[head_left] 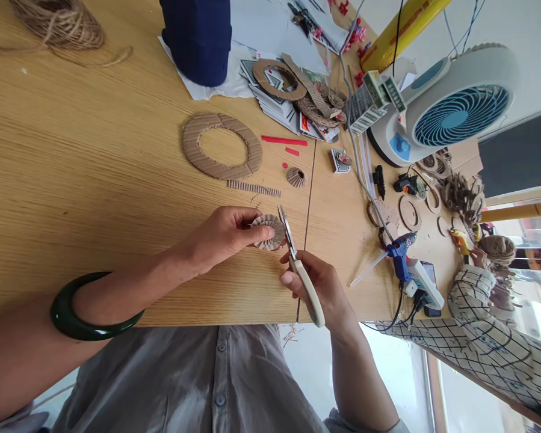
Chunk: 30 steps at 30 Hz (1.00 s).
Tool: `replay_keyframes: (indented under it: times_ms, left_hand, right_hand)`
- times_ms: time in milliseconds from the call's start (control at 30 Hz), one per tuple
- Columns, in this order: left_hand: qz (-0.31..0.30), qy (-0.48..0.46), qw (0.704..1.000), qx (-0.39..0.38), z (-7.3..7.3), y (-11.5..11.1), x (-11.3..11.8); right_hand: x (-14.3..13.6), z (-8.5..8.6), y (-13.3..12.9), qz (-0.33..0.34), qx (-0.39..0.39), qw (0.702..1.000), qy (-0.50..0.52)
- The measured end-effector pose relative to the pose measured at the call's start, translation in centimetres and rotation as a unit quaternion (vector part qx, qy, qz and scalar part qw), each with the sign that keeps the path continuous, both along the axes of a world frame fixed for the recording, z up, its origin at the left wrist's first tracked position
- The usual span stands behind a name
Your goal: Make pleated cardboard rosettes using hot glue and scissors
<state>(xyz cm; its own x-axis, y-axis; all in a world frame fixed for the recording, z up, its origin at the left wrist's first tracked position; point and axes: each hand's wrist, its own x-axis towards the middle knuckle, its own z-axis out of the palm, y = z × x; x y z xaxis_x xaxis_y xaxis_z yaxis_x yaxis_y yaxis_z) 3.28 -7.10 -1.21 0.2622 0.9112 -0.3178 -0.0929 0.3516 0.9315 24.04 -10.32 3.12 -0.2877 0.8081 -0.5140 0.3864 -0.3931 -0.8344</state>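
Very little could be read. In the upper middle of the frame, a small red figure, which looked like "3", stood at the edge of a white card (259,56). Farther to the right, a colourful card (316,128) carried some print, but it was too small for reading. On the yellow roll (399,30), at the upper right, reddish marks ran along the surface, and their letters could not be made out.

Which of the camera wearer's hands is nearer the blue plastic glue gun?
Right: the right hand, holding cream-handled metal scissors, lies left of that glue gun; the left hand is farther left.
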Motion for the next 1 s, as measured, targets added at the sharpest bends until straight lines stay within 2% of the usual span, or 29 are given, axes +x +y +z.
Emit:
replay_keyframes:
  times_ms: [400, 500, 567, 633, 700, 767, 867, 1000]
  left_hand:
    - [0.009, -0.051, 0.998, -0.019, -0.2, -0.2, 0.1]
    - [0.026, -0.075, 0.996, -0.05, -0.2, -0.1, 0.3]
    - [0.033, -0.102, 0.992, -0.064, -0.3, -0.1, 0.3]
    - [0.039, -0.128, 0.988, -0.071, -0.5, -0.1, 0.3]
    - [0.056, -0.138, 0.986, -0.077, -0.6, -0.1, 0.3]
    - [0.085, -0.143, 0.983, -0.082, -0.7, 0.0, 0.3]
    - [0.118, -0.138, 0.98, -0.084, -0.5, 0.2, 0.4]
    - [0.115, -0.117, 0.982, -0.089, -0.5, 0.3, 0.4]
  right_hand:
    - [0.2, 0.0, 0.1, -0.009, -0.004, 1.0, -0.025]
    - [1.0, -0.2, 0.6, -0.034, 0.048, 0.994, -0.093]
    - [1.9, -0.6, 1.4, -0.072, 0.122, 0.966, -0.215]
    - [3.0, -1.3, 2.7, -0.103, 0.187, 0.906, -0.366]
    - [4.1, -2.1, 4.0, -0.111, 0.217, 0.844, -0.478]
    - [5.1, -2.9, 5.2, -0.109, 0.222, 0.806, -0.538]
    - [6.2, -3.3, 6.1, -0.078, 0.231, 0.779, -0.578]
    - [6.2, -2.2, 5.7, -0.031, 0.269, 0.769, -0.579]
